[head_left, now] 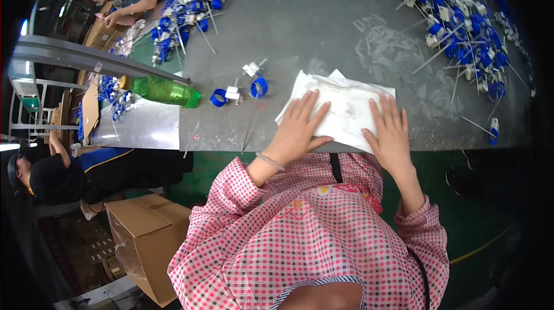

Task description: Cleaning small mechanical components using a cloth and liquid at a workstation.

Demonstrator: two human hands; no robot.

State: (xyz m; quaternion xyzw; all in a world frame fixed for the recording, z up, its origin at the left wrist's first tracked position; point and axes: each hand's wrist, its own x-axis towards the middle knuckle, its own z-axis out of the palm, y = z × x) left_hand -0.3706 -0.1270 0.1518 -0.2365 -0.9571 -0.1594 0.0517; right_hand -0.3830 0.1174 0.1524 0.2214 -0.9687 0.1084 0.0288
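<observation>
A folded white sheet (345,115), cloth or paper, lies near the table's front edge with grey smudges on top. Both palms rest on it. My left hand (295,128) presses flat on its left side, fingers stretched and thumb pointing inward. On the right side lies my right hand (390,132), fingers spread and pointing away from me. Neither hand grips anything. Left of the sheet sit two coiled blue cable parts, one with a blue ring (259,87) and another with a blue ring (219,98) beside a white connector block (233,94).
Heaps of blue-and-white cable parts (456,27) cover the far right and far left (193,7) of the grey table (288,39). A green bottle (164,91) lies at the left. Two people work on the left. A cardboard box (147,235) stands below.
</observation>
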